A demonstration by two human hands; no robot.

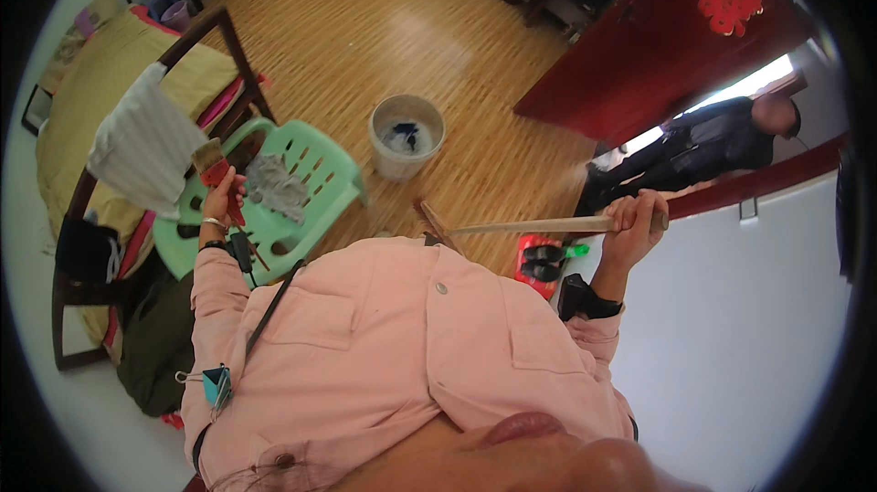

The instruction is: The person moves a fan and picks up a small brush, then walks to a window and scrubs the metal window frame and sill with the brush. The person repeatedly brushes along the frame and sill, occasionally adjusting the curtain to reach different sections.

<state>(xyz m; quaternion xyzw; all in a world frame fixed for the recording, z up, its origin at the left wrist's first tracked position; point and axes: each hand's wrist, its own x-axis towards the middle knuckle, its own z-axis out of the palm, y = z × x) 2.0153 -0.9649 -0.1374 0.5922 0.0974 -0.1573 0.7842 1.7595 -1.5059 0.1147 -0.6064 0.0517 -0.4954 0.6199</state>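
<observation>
My left hand [222, 196] grips a paintbrush [213, 166] with a red handle and pale bristles, held upright above the seat of a green plastic chair [315, 177]. A grey rag [277, 187] lies on that seat beside the hand. My right hand [635, 218] is closed around the top of a long wooden stick [530, 226] that slants down to the left toward the floor in front of me. My pink shirt hides the stick's lower end.
A white bucket [406, 136] with a dark cloth in it stands on the wooden floor beyond the chair. A dark wooden bed frame with a white cloth [144, 147] is at left. A red door [658, 44] stands open at right, with another person [703, 145] in the doorway.
</observation>
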